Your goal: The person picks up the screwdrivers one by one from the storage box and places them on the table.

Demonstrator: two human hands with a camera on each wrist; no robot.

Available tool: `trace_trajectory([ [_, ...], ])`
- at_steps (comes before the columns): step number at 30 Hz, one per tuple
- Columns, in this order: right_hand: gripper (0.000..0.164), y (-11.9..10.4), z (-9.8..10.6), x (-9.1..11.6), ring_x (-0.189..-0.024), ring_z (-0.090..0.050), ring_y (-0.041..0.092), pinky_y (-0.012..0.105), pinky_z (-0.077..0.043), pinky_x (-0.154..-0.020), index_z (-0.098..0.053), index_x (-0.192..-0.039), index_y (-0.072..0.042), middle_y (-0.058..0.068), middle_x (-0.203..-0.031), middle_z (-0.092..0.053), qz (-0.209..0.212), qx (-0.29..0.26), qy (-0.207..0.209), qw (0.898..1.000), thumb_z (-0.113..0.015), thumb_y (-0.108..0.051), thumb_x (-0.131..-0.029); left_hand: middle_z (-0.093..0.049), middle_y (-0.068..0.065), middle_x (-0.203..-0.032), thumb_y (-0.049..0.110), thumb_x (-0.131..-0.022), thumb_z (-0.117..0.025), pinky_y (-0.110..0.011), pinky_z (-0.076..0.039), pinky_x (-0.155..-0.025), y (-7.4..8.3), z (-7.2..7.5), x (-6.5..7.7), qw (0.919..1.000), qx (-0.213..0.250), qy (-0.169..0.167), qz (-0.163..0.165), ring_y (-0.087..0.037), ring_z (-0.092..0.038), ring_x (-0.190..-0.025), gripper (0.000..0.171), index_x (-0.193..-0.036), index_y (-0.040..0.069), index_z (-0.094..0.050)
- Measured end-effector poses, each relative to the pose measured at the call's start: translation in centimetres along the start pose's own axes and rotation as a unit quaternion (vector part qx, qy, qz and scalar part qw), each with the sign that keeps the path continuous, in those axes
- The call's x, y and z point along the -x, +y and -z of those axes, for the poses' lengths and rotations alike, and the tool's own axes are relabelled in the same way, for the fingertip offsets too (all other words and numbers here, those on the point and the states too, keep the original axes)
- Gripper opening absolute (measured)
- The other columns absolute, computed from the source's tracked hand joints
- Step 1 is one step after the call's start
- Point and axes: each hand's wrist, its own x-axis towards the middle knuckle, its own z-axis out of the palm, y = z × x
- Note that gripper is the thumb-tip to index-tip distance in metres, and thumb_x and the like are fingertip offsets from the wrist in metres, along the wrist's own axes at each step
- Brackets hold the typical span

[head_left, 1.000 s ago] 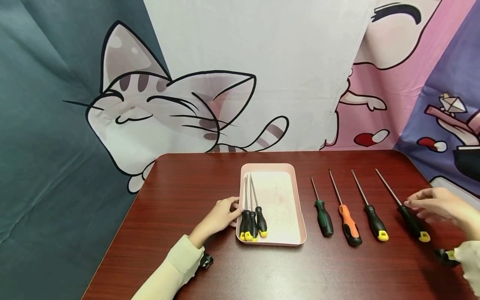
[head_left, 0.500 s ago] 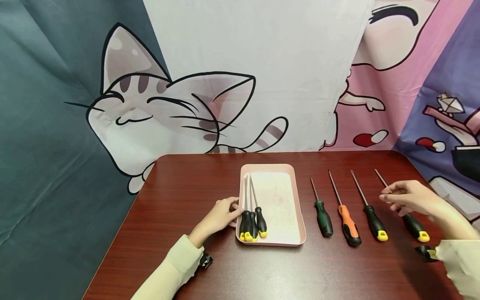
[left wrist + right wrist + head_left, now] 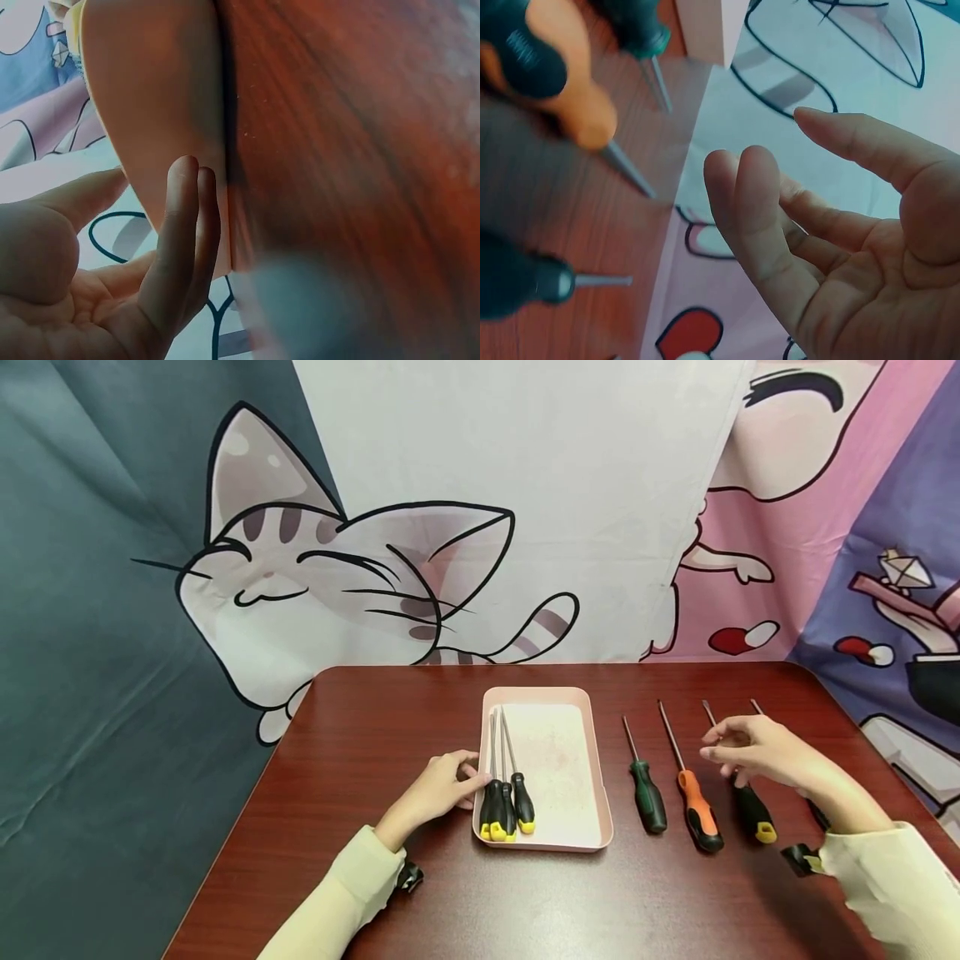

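Observation:
My left hand point(image 3: 442, 789) holds the left wall of a pale pink tray point(image 3: 598, 760), thumb at the rim and fingers along the outside, as the left wrist view shows. Inside the tray, several black-handled screwdrivers point(image 3: 522, 802) with yellow ends lie at the left. My right hand point(image 3: 765, 750), holding nothing, hovers over a black screwdriver with a yellow end point(image 3: 753, 817), covering part of its shaft. To its left lie an orange-and-black screwdriver point(image 3: 696, 802) and a dark green one point(image 3: 647, 797). My right forearm mostly hides another black-handled screwdriver point(image 3: 817, 814).
The dark red wooden table point(image 3: 555, 902) ends at the back against a cartoon-printed cloth point(image 3: 615, 527). In the right wrist view, the tray's corner point(image 3: 705, 34) stands beyond the green screwdriver point(image 3: 641, 26).
My right hand has moved left, from the rightmost screwdriver to above the neighbouring black-and-yellow one. The left hand stays at the tray, and the screwdrivers lie as before.

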Motion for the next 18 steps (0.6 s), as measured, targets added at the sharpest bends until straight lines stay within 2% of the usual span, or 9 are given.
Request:
trace_trajectory([
  [6,0.030,-1.1,-1.2,-0.9,-0.069,-0.065,0.018,0.037,-0.060,-0.057,-0.056,-0.114,0.017,0.010,-0.085,-0.065,0.032,-0.028,-0.019,0.999,-0.062,-0.007,-0.097,-0.069,-0.013,-0.095,0.016,-0.095,-0.069,-0.031,-0.060,-0.056,0.4,0.3,0.1,0.9999,-0.007,0.013,0.004,-0.020,-0.069,-0.061,0.051,-0.134,-0.011,-0.051],
  [18,0.039,-2.5,-4.0,-2.8,-0.064,-0.066,0.030,0.042,-0.061,-0.057,-0.049,-0.120,0.018,0.015,-0.080,-0.061,0.033,-0.085,-0.060,0.994,-0.065,-0.008,-0.096,-0.069,-0.011,-0.094,0.014,-0.095,-0.069,-0.038,-0.060,-0.054,1.4,0.9,0.5,0.9990,-0.014,0.039,0.014,-0.021,-0.069,-0.059,0.041,-0.128,-0.007,-0.058],
])
